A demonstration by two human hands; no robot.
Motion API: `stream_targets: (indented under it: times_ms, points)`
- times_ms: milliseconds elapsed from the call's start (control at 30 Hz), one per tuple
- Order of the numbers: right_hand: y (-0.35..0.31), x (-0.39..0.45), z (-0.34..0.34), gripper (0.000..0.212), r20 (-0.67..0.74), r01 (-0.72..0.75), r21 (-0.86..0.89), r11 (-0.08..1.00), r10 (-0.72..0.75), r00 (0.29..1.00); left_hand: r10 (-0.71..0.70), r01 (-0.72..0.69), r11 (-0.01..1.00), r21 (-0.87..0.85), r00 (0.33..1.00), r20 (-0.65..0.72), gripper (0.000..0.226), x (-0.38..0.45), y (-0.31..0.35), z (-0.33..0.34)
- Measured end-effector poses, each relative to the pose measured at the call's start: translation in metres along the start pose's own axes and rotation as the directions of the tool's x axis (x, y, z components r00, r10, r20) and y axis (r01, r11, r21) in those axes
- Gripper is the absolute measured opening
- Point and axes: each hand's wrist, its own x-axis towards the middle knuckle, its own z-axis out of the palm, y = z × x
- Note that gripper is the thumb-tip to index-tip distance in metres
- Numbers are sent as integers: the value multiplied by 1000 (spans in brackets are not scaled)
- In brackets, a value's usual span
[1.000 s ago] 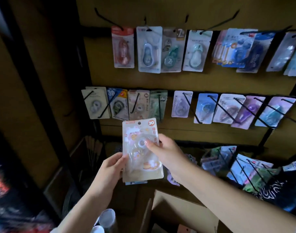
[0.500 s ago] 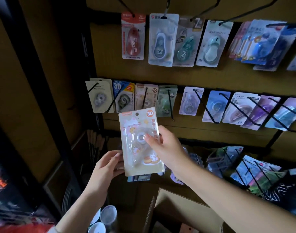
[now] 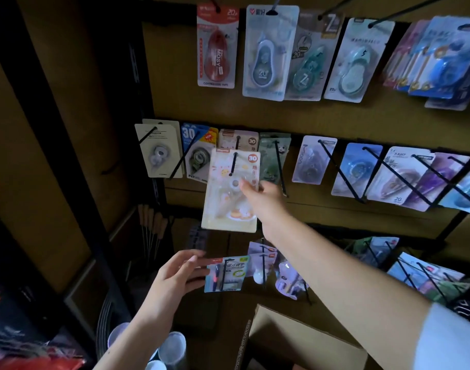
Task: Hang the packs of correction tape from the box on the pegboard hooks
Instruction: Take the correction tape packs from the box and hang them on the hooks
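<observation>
brown pegboard fills my view, with rows of tape packs hanging on black hooks. below it sits an open cardboard box. my right hand pinches the pale correction tape pack by its right edge, and a hook in the middle row passes through the hole at its top. my left hand hangs lower, fingers relaxed and spread, holding nothing, just beside a blue pack.
</observation>
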Motion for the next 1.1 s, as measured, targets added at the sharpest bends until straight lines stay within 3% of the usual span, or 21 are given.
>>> stream_targets:
  times_ms: [133,367,467,567,633,700,767,867,1000,1100]
  points:
    - [-13,42,9,49,-111,-101,90,991,111,988,-39,39,999,4,999,-2,22,9,-7,-2]
    - [-1,75,16,66,-201,-31,102,994,51,978,-85,85,995,49,996,5,21,21,-11,-6]
    - [9,75,5,67,-129,-52,21,998,54,990,-82,81,995,66,997,6,23,19,-12,-1]
    - [18,75,-20,36,-96,-67,-99,993,58,994,-66,64,995,75,997,35,20,16,-6,14]
    - [19,68,-37,28,-80,-78,-146,986,67,995,-42,34,994,103,997,72,13,15,1,27]
    - [16,52,-52,30,23,-88,-185,979,93,995,-10,-3,991,133,995,97,20,13,9,40]
    - [13,26,-69,30,178,-66,-272,960,118,977,21,-39,987,158,994,111,13,8,17,57]
    - [11,-5,-94,27,357,74,-454,888,105,928,76,-99,979,178,988,131,23,2,28,80]
    - [28,-36,-144,23,384,157,-503,850,57,922,88,-128,966,224,980,179,23,-17,23,116]
    - [63,-49,-183,23,345,109,-547,830,105,933,45,-100,964,247,975,217,22,-28,1,140]
